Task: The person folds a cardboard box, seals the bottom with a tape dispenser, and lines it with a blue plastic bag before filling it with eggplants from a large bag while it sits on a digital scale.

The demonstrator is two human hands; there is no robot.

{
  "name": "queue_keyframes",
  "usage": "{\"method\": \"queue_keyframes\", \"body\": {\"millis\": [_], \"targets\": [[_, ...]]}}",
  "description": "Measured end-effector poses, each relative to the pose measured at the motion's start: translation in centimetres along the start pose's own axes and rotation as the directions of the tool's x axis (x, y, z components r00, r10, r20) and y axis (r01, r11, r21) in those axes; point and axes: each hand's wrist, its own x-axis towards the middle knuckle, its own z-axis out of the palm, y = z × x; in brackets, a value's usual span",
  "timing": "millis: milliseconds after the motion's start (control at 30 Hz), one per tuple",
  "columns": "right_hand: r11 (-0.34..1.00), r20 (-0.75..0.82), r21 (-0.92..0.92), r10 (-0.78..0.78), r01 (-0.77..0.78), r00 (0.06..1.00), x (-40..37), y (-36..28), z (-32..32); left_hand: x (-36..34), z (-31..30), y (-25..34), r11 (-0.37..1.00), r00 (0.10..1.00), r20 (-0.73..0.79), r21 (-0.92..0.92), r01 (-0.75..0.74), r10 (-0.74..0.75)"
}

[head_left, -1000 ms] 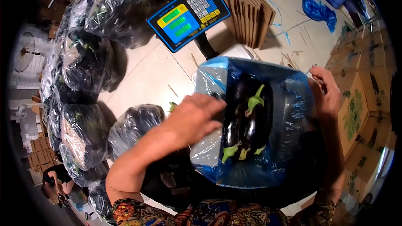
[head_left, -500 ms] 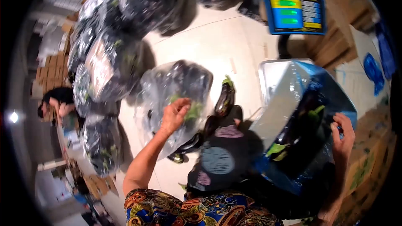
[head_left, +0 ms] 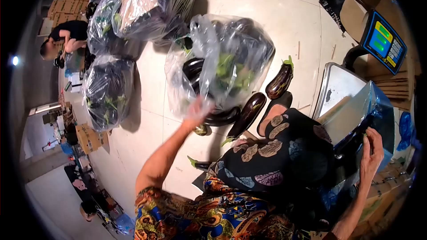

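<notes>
My left hand (head_left: 199,110) is at the near edge of a clear plastic bag (head_left: 240,69) of eggplants, its somewhat blurred fingers closed on the plastic. Dark eggplants show through the bag's left side, green stems in its middle. Just right of this hand lie a curved eggplant (head_left: 223,117) and a straight one (head_left: 250,112); another eggplant (head_left: 279,81) is farther right. My right hand (head_left: 372,153) pinches the rim of a blue plastic bag (head_left: 351,115), whose contents are mostly hidden in this view.
A scale's metal platform (head_left: 336,84) and lit display (head_left: 383,42) are at the right. Filled clear bags (head_left: 109,93) stand at the left and back. Cardboard boxes (head_left: 387,186) sit at lower right. Another person (head_left: 69,38) crouches at far left.
The view has shifted and turned. My left hand has moved from over the clear bag to its near edge, and more eggplants show at its left side. My right hand stays by the blue bag's rim.
</notes>
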Motion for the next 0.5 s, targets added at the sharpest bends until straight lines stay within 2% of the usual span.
{"method": "queue_keyframes", "body": {"millis": [33,67,133,167,200,233,267,300,333,367,400,433,467,500], "targets": [[1.000,0.012,-0.006,-0.018,0.018,1.000,0.2,-0.7,0.2,2.3,-1.2,3.7,0.996,0.990,-0.122,-0.029,-0.080,0.076],[1.000,0.003,0.009,-0.022,0.022,1.000,0.3,-1.2,0.5,6.1,-2.2,1.3,0.955,0.947,-0.169,0.170,-0.244,0.272],[1.000,0.010,0.007,-0.027,0.027,1.000,0.4,-1.7,0.6,10.4,-4.2,0.8,0.763,0.853,-0.097,0.506,-0.402,0.513],[1.000,0.010,0.005,-0.026,0.026,1.000,0.4,-1.7,0.6,11.3,-5.1,2.5,0.656,0.837,-0.012,0.627,-0.420,0.548],[1.000,0.005,-0.002,0.000,0.000,1.000,0.2,-1.6,0.5,12.7,-5.5,1.5,0.563,0.835,0.051,0.716,-0.413,0.547],[1.000,0.004,-0.009,0.028,-0.028,1.000,-0.2,-1.5,0.5,11.7,-5.4,3.1,0.768,0.914,-0.059,0.565,-0.301,0.402],[0.998,0.004,-0.016,0.058,-0.058,0.998,-0.6,-1.2,0.4,9.9,-4.8,4.5,0.912,0.966,-0.131,0.377,-0.160,0.223],[0.996,0.001,-0.006,0.084,-0.084,0.996,-1.0,-0.6,0.4,7.8,-3.9,5.6,0.986,0.987,-0.161,0.166,0.001,0.026],[0.994,-0.003,0.006,0.110,-0.110,0.994,-1.5,0.1,0.4,6.0,-1.8,3.3,0.953,0.920,-0.249,0.057,-0.299,0.304],[0.991,-0.006,0.019,0.134,-0.134,0.991,-2.0,0.8,0.5,2.9,-0.2,2.6,0.961,0.959,-0.180,-0.128,-0.245,0.221],[0.991,0.004,0.030,0.127,-0.127,0.992,-2.3,1.3,0.5,0.3,1.0,4.2,0.974,0.999,-0.037,-0.223,-0.042,0.034],[0.992,0.012,0.042,0.118,-0.118,0.993,-2.6,1.9,0.6,-1.4,2.9,2.3,0.977,0.997,-0.021,-0.197,-0.079,0.077],[0.993,0.017,0.053,0.110,-0.110,0.994,-2.8,2.2,0.7,-3.0,4.4,0.4,0.990,0.990,0.016,0.017,-0.140,0.139],[0.993,0.025,0.038,0.111,-0.112,0.993,-2.8,2.2,0.8,-4.0,6.1,-2.2,0.893,0.936,0.014,0.294,-0.339,0.351]]}}
